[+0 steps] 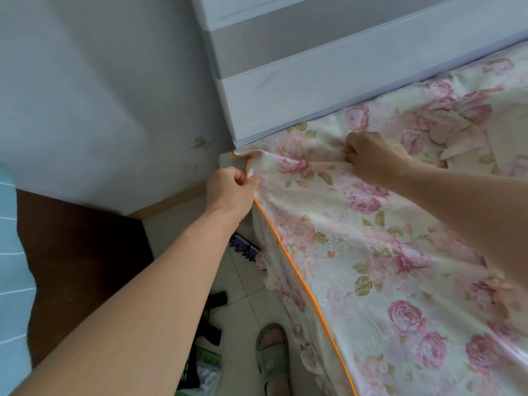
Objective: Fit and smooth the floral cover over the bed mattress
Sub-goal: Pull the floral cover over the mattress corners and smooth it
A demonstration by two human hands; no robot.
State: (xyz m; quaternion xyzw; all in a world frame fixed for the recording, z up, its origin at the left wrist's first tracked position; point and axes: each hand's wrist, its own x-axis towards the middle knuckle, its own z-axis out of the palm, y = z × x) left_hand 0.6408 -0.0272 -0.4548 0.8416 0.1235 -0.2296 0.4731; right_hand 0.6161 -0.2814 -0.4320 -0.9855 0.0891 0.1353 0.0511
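head view, looking down at the top corner of a bed where it meets a pale grey headboard (pixel 314 78) and a grey wall (pixel 85 95). the floral cover (pixel 371 252), cream with pink roses and an orange piped edge (pixel 288 261), lies over the mattress and hangs down its near side toward a tiled floor (pixel 243 295). the left hand (pixel 231 190) is clenched on the cover right at the corner, thumb and fingers pinching a fold of fabric just beside the piping. the right hand (pixel 371 155) is closed into a fist on top of the bed, gathering a bunch of the cover near the headboard; creases run between the two hands. further right the fabric is rumpled (a loose fold sits near the headboard). a foot in a green sandal (pixel 271 358) stands beside the bed, and a dark wooden piece of furniture (pixel 80 267) sits at the left.

the step in hand looks like seating the cover's corner on the mattress corner. next would likely be pulling the corner down snugly, then letting go and flattening the creases toward the rumpled area.
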